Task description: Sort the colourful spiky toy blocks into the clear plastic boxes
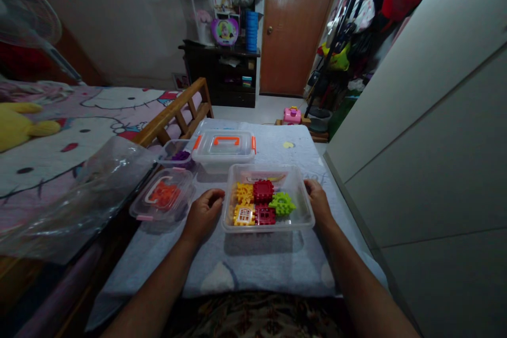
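An uncovered clear plastic box (pixel 228 216) stands in front of me on the cloth-covered table. In it lie yellow pieces (pixel 244 215), dark red pieces (pixel 263 190) and a green piece (pixel 282 204), all with toothed edges like building blocks. Just left of the box, my left hand (pixel 204 215) rests with loosely bent fingers, holding nothing. My right hand (pixel 318 202) grips the box's right side; some of its fingers are hidden. Left of my left hand sits a lidded clear box (pixel 138 207) with orange pieces inside.
Behind stands a larger clear box (pixel 224 152) with an orange handle, beside a small box (pixel 166 152) holding purple pieces. A plastic bag (pixel 106 190) lies over the bed's edge at left. A wooden bed rail (pixel 170 116) borders the table; pale cabinet doors (pixel 428 169) rise at right.
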Available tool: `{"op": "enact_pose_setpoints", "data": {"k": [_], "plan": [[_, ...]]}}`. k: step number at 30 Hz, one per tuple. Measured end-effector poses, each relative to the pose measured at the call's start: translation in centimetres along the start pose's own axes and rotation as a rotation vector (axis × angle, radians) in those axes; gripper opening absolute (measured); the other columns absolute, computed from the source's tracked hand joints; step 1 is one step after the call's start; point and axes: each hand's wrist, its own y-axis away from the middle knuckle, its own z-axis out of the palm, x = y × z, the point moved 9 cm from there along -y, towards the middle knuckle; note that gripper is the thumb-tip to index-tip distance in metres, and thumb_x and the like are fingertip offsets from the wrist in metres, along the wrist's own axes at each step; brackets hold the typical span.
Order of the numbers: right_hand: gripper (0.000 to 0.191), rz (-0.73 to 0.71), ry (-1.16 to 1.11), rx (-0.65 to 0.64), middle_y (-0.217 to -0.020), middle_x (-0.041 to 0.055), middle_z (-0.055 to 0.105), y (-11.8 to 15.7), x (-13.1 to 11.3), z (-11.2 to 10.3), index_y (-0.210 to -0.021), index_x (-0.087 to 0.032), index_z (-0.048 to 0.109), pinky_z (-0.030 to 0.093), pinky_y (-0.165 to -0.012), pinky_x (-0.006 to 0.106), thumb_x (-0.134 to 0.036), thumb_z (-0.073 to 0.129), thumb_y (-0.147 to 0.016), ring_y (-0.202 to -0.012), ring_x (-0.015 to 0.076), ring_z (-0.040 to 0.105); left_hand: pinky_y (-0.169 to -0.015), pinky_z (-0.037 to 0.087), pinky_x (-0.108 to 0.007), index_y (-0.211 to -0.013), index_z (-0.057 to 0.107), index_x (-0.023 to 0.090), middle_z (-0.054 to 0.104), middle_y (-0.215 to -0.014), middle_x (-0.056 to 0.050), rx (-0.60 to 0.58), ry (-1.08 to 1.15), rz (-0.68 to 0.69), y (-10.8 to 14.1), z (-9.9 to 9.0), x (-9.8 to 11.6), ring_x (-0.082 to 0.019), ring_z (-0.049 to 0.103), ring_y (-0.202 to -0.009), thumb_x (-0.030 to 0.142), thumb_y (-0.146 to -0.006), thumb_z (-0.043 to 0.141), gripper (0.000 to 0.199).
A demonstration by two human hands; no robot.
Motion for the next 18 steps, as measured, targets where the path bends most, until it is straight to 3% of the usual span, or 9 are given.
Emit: {"op": "enact_pose_setpoints", "data": {"k": [5,18], "plan": [[0.023,-0.115,0.341,-0.095,-0.111,0.0104,0.069,0.7,-0.5,1.9,-0.102,-0.018,0.069,0.046,-0.095,0.033,-0.018,0.048,-0.092,-0.106,0.0224,0.059,-0.083,0.055,-0.034,-0.102,0.068,0.018,0.075,-0.099,-0.007,0.006,0.006,-0.007,0.1,0.1,-0.2,-0.024,0.07,-0.095,0.038,-0.083,0.062,0.028],[0.022,-0.175,0.463,-0.1,-0.111,0.0083,0.068,0.6,-0.2,2.4,-0.104,-0.022,0.068,0.046,-0.085,0.03,-0.019,0.049,-0.093,-0.102,0.0227,0.058,-0.083,0.054,-0.034,-0.099,0.069,0.019,0.074,-0.097,-0.007,0.017,-0.012,-0.019,0.3,0.3,0.6,-0.024,0.069,-0.092,0.036,-0.084,0.059,0.025]]}}
